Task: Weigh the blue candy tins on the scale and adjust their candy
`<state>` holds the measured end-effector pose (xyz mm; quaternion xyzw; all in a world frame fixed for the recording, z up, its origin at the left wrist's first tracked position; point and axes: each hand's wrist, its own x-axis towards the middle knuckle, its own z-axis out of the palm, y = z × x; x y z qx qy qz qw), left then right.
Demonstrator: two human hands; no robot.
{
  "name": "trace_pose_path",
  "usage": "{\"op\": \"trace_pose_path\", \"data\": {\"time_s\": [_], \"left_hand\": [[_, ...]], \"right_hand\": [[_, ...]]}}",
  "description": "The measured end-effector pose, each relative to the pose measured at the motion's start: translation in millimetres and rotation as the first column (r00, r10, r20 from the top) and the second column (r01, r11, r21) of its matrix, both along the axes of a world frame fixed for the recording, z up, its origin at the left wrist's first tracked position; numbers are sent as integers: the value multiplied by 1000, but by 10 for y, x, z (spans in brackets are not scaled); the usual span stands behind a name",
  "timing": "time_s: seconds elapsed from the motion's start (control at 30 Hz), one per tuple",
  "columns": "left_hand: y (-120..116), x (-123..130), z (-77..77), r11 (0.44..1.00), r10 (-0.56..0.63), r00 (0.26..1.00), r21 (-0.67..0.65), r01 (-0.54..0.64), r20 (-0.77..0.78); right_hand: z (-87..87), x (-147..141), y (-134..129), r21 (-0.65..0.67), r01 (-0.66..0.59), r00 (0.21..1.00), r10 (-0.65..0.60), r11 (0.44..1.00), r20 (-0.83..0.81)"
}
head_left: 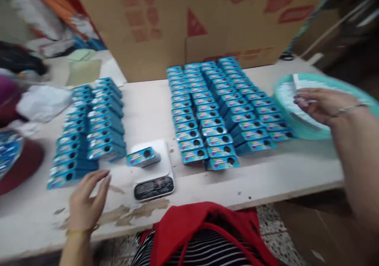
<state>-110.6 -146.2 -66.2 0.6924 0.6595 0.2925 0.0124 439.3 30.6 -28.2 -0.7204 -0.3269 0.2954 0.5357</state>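
My right hand (325,102) is over the turquoise basin (310,135) at the right, its fingers pinched on a small white strip (296,81) that sticks up above them. White pieces (328,85) fill the basin; single ones are too blurred to make out. My left hand (87,199) hovers near the table's front edge with thumb and fingers apart, holding nothing. Just right of it, a white digital scale (164,161) bears one small blue box (140,156) with a dark round spot on its side. Left rows of similar blue boxes (105,130) stand beyond the left hand.
Several rows of blue boxes (213,112) cover the table's middle right. Behind them rises a large cardboard carton (177,29). A dark red bowl (28,161) with blue contents stands at the left edge, near a white plastic bag (44,102).
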Motion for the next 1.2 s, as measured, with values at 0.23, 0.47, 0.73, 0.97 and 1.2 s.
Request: {"op": "trace_pose_path", "data": {"time_s": [0.23, 0.47, 0.73, 0.97, 1.2], "left_hand": [[-225, 29, -104, 1000, -12, 999, -13, 13, 41], [-523, -46, -214, 1000, 6, 993, -1, -6, 115], [-619, -118, -360, 998, 54, 982, -26, -50, 179], [-546, -64, -388, 999, 42, 979, -8, -42, 199], [-471, 16, -408, 999, 21, 973, -43, -11, 232]], "right_hand": [[322, -1959, -348, -51, -886, 463, 877, 460, -127], [243, -3187, -570, -416, -908, -170, 871, 43, 461], [247, -3445, -572, -720, -690, -408, 779, 78, 475], [255, -3473, -590, -743, -663, -424, 770, 95, 477], [223, -3391, -516, -638, -756, -303, 784, 149, 542]]}}
